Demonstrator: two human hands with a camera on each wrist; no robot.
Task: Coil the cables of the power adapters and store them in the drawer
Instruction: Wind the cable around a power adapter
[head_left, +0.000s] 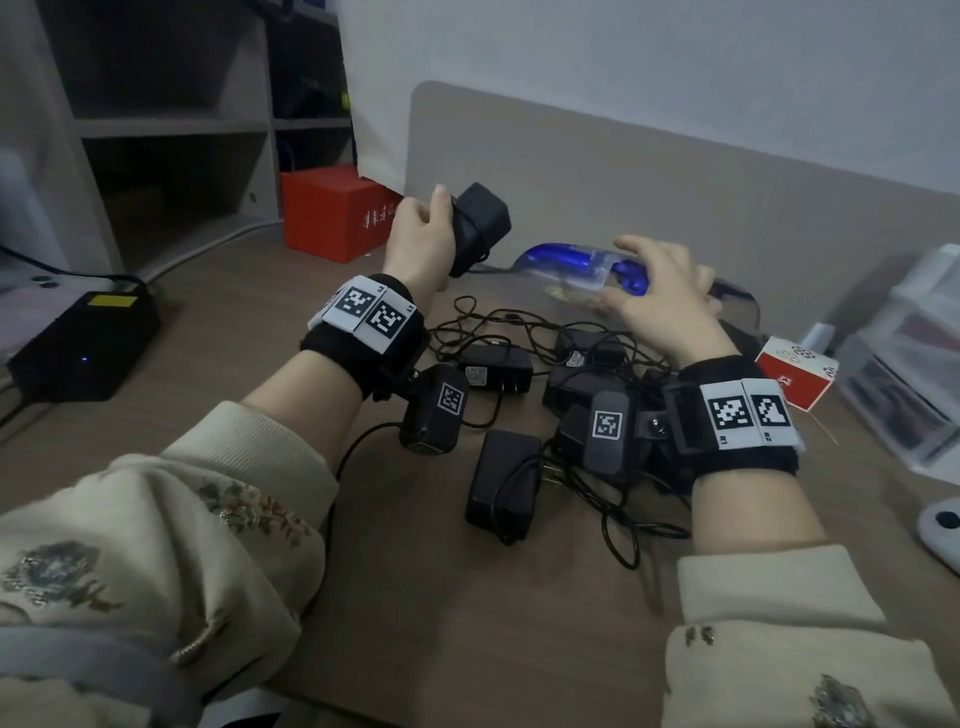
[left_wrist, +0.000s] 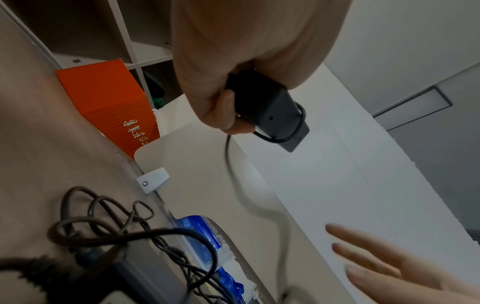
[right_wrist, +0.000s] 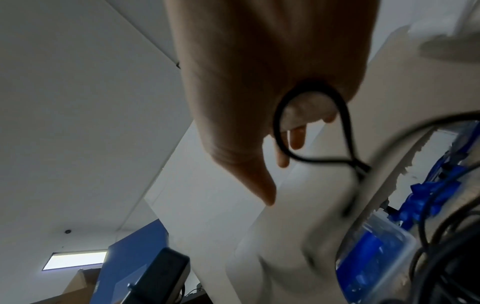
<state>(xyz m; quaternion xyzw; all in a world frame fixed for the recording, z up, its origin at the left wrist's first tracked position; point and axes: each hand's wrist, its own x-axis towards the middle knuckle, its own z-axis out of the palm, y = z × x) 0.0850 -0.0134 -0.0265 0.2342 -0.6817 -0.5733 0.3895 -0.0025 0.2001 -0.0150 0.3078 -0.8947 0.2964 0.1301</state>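
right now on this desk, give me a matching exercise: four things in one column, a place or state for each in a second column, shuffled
Things
1. black adapter
2. red box
3. tangled adapters
4. right hand

Places or states
A. lying in a heap on the desk between the wrists
B. fingers spread, above the blue-filled clear packet
C. held up in the left hand, cable looped round it
D. standing at the back left of the desk, beside the shelves

Pairs: 1-C, 2-D, 3-A, 4-B
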